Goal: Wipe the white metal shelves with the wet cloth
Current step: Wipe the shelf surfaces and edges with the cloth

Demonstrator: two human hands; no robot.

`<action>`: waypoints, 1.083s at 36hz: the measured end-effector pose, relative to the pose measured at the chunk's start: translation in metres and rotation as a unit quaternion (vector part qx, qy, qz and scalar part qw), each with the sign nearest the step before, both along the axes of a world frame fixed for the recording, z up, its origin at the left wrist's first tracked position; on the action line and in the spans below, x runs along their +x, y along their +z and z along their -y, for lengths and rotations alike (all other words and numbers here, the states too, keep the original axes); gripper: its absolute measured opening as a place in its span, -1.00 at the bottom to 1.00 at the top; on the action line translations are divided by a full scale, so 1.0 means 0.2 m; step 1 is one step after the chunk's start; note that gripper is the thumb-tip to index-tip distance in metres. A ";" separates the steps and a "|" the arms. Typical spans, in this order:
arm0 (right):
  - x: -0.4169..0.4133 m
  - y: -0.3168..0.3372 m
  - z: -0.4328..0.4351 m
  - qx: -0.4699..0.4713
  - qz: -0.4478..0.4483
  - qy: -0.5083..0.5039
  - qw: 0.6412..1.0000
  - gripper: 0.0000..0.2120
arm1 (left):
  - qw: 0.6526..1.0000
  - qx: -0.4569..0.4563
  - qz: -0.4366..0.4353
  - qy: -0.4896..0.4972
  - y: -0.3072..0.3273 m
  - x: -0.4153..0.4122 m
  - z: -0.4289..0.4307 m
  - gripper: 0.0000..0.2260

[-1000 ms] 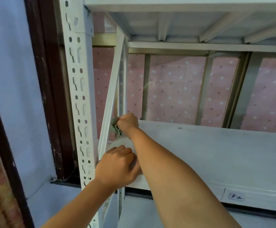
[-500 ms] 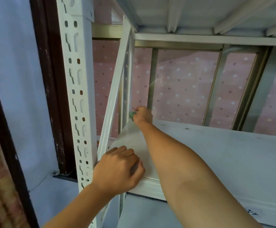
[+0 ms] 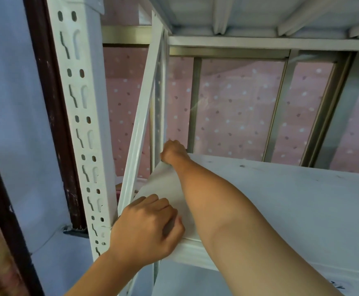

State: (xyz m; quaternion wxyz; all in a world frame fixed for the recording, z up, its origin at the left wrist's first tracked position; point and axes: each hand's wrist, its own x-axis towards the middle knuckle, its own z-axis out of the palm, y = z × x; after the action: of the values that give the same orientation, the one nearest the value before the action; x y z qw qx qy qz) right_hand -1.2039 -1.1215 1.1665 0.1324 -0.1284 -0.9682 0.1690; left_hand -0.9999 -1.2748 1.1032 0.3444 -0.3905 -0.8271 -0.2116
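The white metal shelf point(image 3: 281, 210) spreads across the lower right, with small dark specks near its back edge. My right hand point(image 3: 173, 151) reaches to the far left back corner and is closed against the rear upright point(image 3: 159, 103). The wet cloth is hidden inside that fist. My left hand point(image 3: 144, 229) rests with curled fingers on the shelf's front left corner, beside the perforated front upright point(image 3: 84, 124) and the diagonal brace point(image 3: 140, 124).
The underside of the upper shelf point(image 3: 249, 13) hangs close overhead. Behind the rack is a pink dotted sheet point(image 3: 238, 107) in a metal frame. A blue wall point(image 3: 9, 103) and a dark brown frame point(image 3: 52, 103) stand to the left. Handwriting point(image 3: 336, 285) marks the shelf's front edge.
My right hand has slid with the green cloth from the diagonal brace back along the shelf's left edge to the rear upright. The left hand has stayed at the front corner.
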 end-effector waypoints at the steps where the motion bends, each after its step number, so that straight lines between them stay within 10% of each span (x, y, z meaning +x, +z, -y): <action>1: -0.01 0.00 -0.01 0.013 0.008 0.001 1.000 -0.61 | 1.000 0.001 -0.001 0.002 0.00 0.00 0.00 -0.74; 39: 0.49 -0.02 -0.78 0.212 0.033 -0.049 0.976 -0.58 | 0.975 -0.139 0.100 0.141 0.22 0.16 -0.73 -0.69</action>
State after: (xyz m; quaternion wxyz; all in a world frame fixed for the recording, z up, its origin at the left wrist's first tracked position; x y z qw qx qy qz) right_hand -1.1050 -0.9658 1.1625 0.1325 -0.1501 -0.9784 -0.0510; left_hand -0.9675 -1.1282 1.1476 0.2282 -0.2912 -0.9254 -0.0817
